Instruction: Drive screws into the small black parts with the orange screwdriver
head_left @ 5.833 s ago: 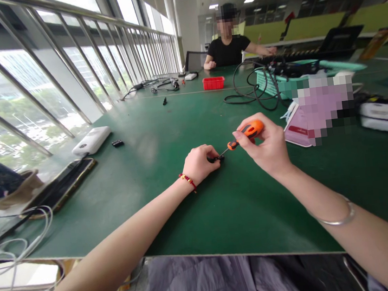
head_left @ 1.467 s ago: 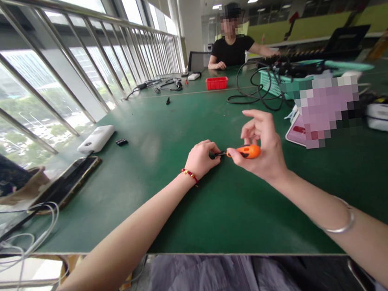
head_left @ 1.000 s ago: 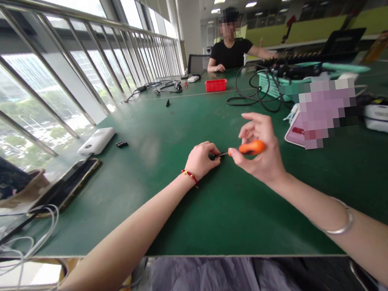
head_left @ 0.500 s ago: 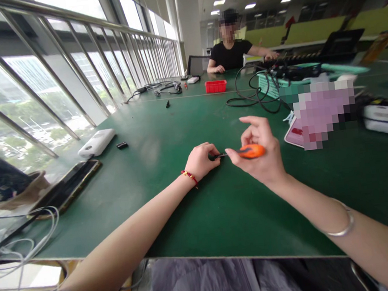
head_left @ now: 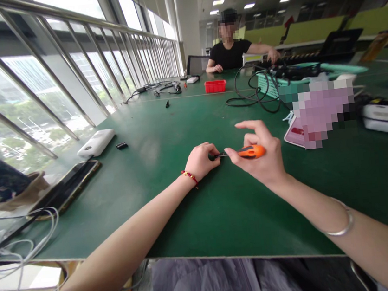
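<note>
My left hand (head_left: 201,160) rests on the green table (head_left: 172,199), curled round a small black part (head_left: 212,156) that mostly hides under its fingers. My right hand (head_left: 261,156) pinches an orange-handled screwdriver (head_left: 249,151) between thumb and fingers, with the index finger lifted. The screwdriver lies almost level, and its tip meets the black part at my left fingertips.
A white power bank (head_left: 96,142), a small black piece (head_left: 121,146) and a phone (head_left: 66,186) lie to the left, with white cables (head_left: 19,240) at the near left edge. A pink case (head_left: 297,131), a teal basket (head_left: 271,84) and black cables sit to the right. A person (head_left: 230,50) sits at the far end behind a red tray (head_left: 215,86).
The screwdriver dropped from a raised slant to nearly level against the part. In the last second my right fingers shifted round the handle; my left hand stayed put.
</note>
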`<act>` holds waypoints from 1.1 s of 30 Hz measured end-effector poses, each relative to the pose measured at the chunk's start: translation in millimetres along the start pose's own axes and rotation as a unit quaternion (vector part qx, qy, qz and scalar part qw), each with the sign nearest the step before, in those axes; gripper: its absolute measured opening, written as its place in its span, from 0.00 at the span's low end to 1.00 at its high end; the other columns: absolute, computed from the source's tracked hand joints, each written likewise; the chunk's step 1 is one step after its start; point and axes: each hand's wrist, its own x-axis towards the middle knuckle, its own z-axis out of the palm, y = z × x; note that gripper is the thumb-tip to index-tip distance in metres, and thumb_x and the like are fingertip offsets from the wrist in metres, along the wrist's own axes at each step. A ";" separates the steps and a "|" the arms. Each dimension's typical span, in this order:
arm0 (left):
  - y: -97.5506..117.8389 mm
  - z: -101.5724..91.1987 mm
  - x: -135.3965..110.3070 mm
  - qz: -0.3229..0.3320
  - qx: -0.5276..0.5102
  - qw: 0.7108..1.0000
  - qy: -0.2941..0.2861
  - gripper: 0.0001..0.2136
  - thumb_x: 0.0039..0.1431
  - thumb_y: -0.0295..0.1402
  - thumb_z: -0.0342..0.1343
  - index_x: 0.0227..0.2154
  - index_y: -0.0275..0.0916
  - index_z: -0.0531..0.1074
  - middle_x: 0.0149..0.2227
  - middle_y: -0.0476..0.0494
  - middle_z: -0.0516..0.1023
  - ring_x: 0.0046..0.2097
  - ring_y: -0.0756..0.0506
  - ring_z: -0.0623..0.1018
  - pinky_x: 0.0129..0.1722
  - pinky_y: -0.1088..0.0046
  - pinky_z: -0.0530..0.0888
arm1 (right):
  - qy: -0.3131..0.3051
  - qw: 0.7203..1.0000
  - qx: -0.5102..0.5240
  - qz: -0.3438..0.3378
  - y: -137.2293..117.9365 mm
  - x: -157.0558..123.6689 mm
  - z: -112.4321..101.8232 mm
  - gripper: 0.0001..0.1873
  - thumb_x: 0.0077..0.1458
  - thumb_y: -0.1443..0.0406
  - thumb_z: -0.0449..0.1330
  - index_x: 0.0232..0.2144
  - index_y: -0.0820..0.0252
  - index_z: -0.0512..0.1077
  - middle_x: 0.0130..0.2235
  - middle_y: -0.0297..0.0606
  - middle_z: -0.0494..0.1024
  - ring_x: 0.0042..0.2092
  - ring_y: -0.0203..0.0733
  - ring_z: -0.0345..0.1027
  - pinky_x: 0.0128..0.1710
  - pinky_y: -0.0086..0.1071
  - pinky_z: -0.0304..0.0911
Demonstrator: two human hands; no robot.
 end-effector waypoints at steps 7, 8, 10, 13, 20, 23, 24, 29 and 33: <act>0.0 0.0 -0.4 -0.013 -0.022 1.000 -0.002 0.01 0.45 0.26 0.57 0.24 0.36 0.72 0.28 0.49 0.74 0.32 0.49 0.74 0.35 0.74 0.71 | 0.006 0.998 0.053 -0.035 6.4 1.6 2.1 0.22 0.45 0.63 0.60 0.44 0.57 0.64 0.28 0.31 0.68 0.25 0.34 0.61 0.26 0.29 0.60; -0.3 0.1 -0.4 -0.011 -0.023 1.000 -0.001 0.00 0.46 0.27 0.57 0.23 0.36 0.71 0.28 0.49 0.74 0.31 0.49 0.74 0.35 0.74 0.70 | 0.016 0.997 0.058 -0.037 7.4 2.1 2.7 0.27 0.43 0.62 0.61 0.47 0.57 0.61 0.32 0.33 0.69 0.28 0.35 0.64 0.28 0.31 0.62; -1.0 0.4 -0.5 -0.006 -0.018 1.000 0.003 0.01 0.46 0.28 0.57 0.23 0.36 0.71 0.27 0.49 0.73 0.31 0.49 0.73 0.34 0.74 0.70 | 0.023 0.998 0.051 -0.022 7.6 2.2 3.2 0.31 0.41 0.61 0.63 0.49 0.57 0.60 0.32 0.33 0.68 0.29 0.37 0.64 0.28 0.32 0.62; -1.8 0.9 -0.4 -0.005 -0.009 1.000 0.002 0.01 0.45 0.27 0.57 0.23 0.36 0.71 0.28 0.48 0.73 0.31 0.49 0.73 0.34 0.73 0.70 | -0.002 0.999 0.027 0.017 3.7 0.9 1.8 0.23 0.43 0.59 0.63 0.42 0.57 0.65 0.21 0.25 0.63 0.21 0.33 0.59 0.25 0.30 0.59; -1.3 -0.3 -0.6 -0.016 -0.017 1.000 -0.006 0.01 0.45 0.27 0.58 0.25 0.37 0.72 0.29 0.48 0.74 0.33 0.49 0.74 0.36 0.73 0.71 | -0.007 0.998 0.052 -0.025 5.6 2.0 0.3 0.21 0.45 0.63 0.60 0.43 0.58 0.64 0.29 0.32 0.69 0.27 0.34 0.63 0.28 0.30 0.61; -1.6 0.2 -0.5 -0.014 -0.013 1.000 -0.001 0.01 0.46 0.28 0.57 0.24 0.37 0.72 0.29 0.49 0.74 0.32 0.49 0.74 0.35 0.73 0.71 | 0.020 0.998 0.045 -0.029 8.9 3.0 2.0 0.33 0.41 0.61 0.63 0.50 0.58 0.59 0.34 0.36 0.70 0.32 0.38 0.65 0.28 0.31 0.62; -1.6 0.4 -0.4 -0.013 -0.010 1.000 0.000 0.00 0.46 0.28 0.57 0.23 0.37 0.71 0.28 0.49 0.74 0.32 0.49 0.74 0.35 0.73 0.71 | 0.020 0.999 0.038 -0.017 8.8 2.7 2.2 0.33 0.41 0.60 0.64 0.50 0.58 0.59 0.30 0.32 0.68 0.29 0.37 0.64 0.27 0.31 0.61; -0.9 -0.1 -0.7 -0.017 -0.013 1.000 -0.004 0.02 0.44 0.25 0.57 0.24 0.37 0.72 0.29 0.48 0.74 0.33 0.49 0.74 0.36 0.73 0.71 | -0.032 0.999 0.027 0.023 3.4 -0.1 0.9 0.12 0.48 0.61 0.60 0.36 0.57 0.68 0.17 0.22 0.56 0.18 0.30 0.53 0.24 0.28 0.56; 0.2 -0.9 -1.4 -0.016 -0.018 1.000 -0.003 0.01 0.45 0.26 0.57 0.24 0.37 0.71 0.29 0.48 0.74 0.32 0.49 0.74 0.36 0.73 0.71 | -0.017 0.998 0.053 -0.020 4.5 1.0 1.4 0.20 0.45 0.64 0.60 0.43 0.57 0.65 0.26 0.29 0.67 0.25 0.33 0.61 0.27 0.30 0.60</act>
